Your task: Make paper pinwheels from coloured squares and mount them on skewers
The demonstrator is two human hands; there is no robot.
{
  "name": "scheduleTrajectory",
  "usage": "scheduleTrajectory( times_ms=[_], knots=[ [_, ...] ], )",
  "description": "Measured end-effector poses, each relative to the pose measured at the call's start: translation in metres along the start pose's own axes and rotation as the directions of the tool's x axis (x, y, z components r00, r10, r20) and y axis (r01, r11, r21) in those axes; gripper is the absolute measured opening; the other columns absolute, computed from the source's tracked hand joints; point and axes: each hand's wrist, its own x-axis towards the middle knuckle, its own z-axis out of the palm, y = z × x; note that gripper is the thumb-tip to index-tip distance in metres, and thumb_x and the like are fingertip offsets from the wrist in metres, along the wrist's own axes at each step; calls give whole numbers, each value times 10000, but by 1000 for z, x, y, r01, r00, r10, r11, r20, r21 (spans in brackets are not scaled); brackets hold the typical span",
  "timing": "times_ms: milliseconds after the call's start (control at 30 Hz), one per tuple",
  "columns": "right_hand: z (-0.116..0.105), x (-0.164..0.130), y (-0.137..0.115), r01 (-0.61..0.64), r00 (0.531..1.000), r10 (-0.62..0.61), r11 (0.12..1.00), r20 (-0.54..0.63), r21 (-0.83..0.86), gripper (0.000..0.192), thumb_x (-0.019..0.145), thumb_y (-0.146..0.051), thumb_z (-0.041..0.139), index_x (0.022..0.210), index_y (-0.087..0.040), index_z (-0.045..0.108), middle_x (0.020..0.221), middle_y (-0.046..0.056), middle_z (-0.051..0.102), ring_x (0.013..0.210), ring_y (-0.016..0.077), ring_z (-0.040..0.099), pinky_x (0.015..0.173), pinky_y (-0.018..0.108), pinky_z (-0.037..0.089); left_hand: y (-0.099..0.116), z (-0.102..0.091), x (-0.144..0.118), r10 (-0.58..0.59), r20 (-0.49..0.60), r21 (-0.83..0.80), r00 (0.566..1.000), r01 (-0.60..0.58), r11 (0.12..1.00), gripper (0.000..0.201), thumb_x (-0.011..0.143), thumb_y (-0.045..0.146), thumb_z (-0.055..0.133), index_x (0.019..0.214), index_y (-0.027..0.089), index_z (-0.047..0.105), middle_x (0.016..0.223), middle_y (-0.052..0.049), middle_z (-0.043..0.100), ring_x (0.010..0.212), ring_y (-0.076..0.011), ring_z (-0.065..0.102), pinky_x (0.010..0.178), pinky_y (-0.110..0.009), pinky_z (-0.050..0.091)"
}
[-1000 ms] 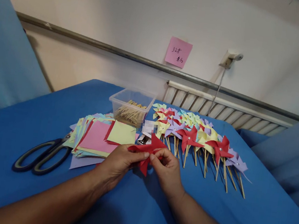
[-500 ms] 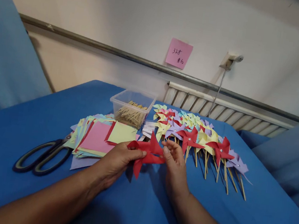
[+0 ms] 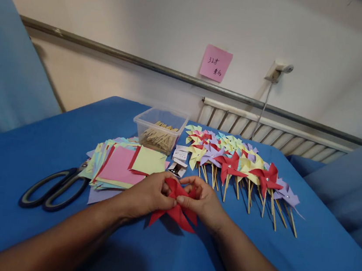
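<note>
A red paper pinwheel (image 3: 180, 216) without a visible stick is held low over the blue cloth, its points fanned out. My left hand (image 3: 154, 193) pinches it near the centre from the left. My right hand (image 3: 204, 203) grips it from the other side, thumb pressed at the centre beside the left thumb. Whether a pin sits under the thumbs is hidden. Just beyond the fingers lies a small open box (image 3: 177, 168) with dark metal bits inside. Finished pinwheels on sticks, such as a red one (image 3: 230, 165), lie in rows to the right.
Left of my hands is a stack of coloured paper squares (image 3: 119, 165), with black-handled scissors (image 3: 52, 190) beside it. Behind stands a clear plastic box (image 3: 140, 126) of wooden sticks (image 3: 159, 136). A radiator (image 3: 238, 124) and wall are at the back; blue cloth (image 3: 52, 137) covers the surface.
My right hand has moved left and now grips the pinwheel with my left hand. The pinwheel has turned and come slightly lower. The small open box has come into view.
</note>
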Motion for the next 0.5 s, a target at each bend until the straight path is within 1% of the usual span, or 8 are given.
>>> scheduleTrajectory(
  times_ms=[100, 167, 233, 300, 367, 433, 500],
  knots=[
    [-1, 2, 4, 31, 999, -31, 999, -29, -14, 398, 615, -268, 814, 948, -182, 614, 649, -58, 601, 497, 72, 523, 499, 191, 404, 1, 1, 1, 68, 12, 176, 998, -69, 982, 265, 613, 127, 684, 856, 180, 594, 580, 39, 612, 480, -107, 527, 437, -190, 315],
    [0, 3, 7, 84, 992, -86, 996, -91, -21, 391, 625, -261, 809, 951, -178, 611, 660, -51, 616, 503, 74, 539, 504, 193, 419, 4, 3, 1, 117, -37, 223, 992, -106, 969, 257, 632, 156, 690, 865, 177, 582, 589, 35, 612, 510, -113, 535, 458, -198, 332],
    [3, 4, 8, 136, 975, -135, 991, -175, -7, 388, 637, -261, 803, 957, -172, 602, 679, -38, 637, 524, 85, 569, 525, 203, 446, 5, 5, 2, 149, -101, 218, 984, -124, 968, 277, 646, 189, 708, 891, 174, 578, 577, 45, 600, 523, -114, 535, 488, -207, 358],
    [6, 5, 9, 167, 950, -150, 985, -272, 37, 399, 638, -274, 805, 956, -169, 589, 690, -26, 655, 551, 106, 604, 549, 224, 476, 6, 8, 3, 144, -174, 143, 974, -120, 982, 355, 647, 218, 736, 960, 172, 576, 575, 55, 599, 538, -116, 548, 525, -215, 389],
    [8, 7, 9, 196, 920, -148, 976, -363, 99, 418, 634, -292, 811, 955, -171, 572, 695, -18, 669, 572, 126, 631, 570, 245, 498, 4, 11, 4, 93, -225, -13, 970, -99, 995, 438, 631, 227, 768, 1021, 175, 576, 663, 32, 654, 608, -131, 597, 587, -229, 431],
    [9, 10, 9, 231, 892, -149, 962, -426, 146, 433, 632, -299, 814, 957, -175, 557, 701, -12, 684, 584, 139, 648, 588, 260, 512, 1, 17, 5, 20, -217, -219, 976, -68, 973, 427, 625, 224, 785, 1006, 174, 600, 852, -21, 710, 728, -151, 640, 672, -250, 467],
    [8, 12, 9, 261, 871, -157, 951, -466, 166, 440, 635, -301, 814, 960, -177, 547, 711, -1, 700, 595, 149, 661, 605, 274, 522, -2, 24, 7, -34, -163, -371, 986, -29, 928, 341, 665, 251, 766, 970, 169, 638, 907, -45, 720, 783, -156, 646, 726, -260, 477]
  ],
)
